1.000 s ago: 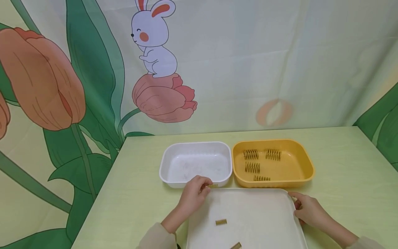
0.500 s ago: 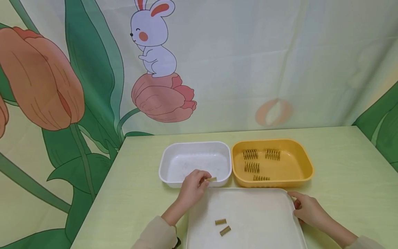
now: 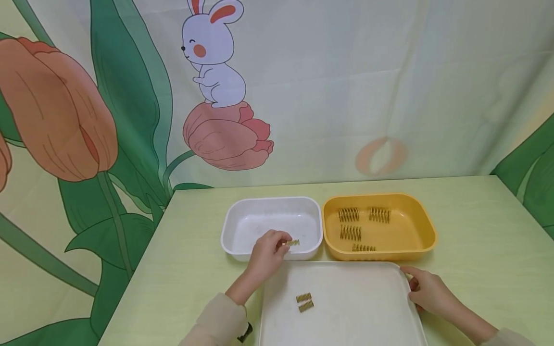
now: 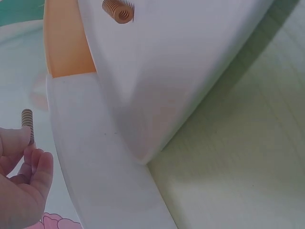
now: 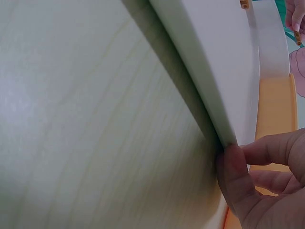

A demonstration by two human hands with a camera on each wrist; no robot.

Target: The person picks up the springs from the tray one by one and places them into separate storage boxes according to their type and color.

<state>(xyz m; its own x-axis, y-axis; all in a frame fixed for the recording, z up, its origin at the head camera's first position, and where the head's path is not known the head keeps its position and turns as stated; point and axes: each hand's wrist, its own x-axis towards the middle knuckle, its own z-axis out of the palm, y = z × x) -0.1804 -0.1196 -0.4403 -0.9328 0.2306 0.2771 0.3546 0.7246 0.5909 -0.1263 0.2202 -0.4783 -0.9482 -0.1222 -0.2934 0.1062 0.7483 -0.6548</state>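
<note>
My left hand (image 3: pixel 266 254) pinches a small brass coil spring (image 3: pixel 292 242) between thumb and fingertips, over the front part of the white plastic bin (image 3: pixel 233 230). In the left wrist view, the spring (image 4: pixel 27 119) sticks up past the thumb. My right hand (image 3: pixel 434 293) grips the right rim of the cream tray (image 3: pixel 359 307) near its far corner; in the right wrist view, fingers (image 5: pixel 236 164) and thumb close on that edge. On the tray, two similar springs, one farther back (image 3: pixel 304 298) and one just in front (image 3: pixel 306 306), lie side by side.
A yellow bin (image 3: pixel 407 235) stands against the white bin's right side, holding several larger coil springs (image 3: pixel 350 233). Both bins sit just behind the tray on a pale green table (image 3: pixel 480 230). A printed cloth (image 3: pixel 320 96) hangs behind.
My left hand has carried its spring forward and slightly left, from the white bin's front rim to above its inside. The tray's two springs have shifted away from me and closer together. My right hand stays put.
</note>
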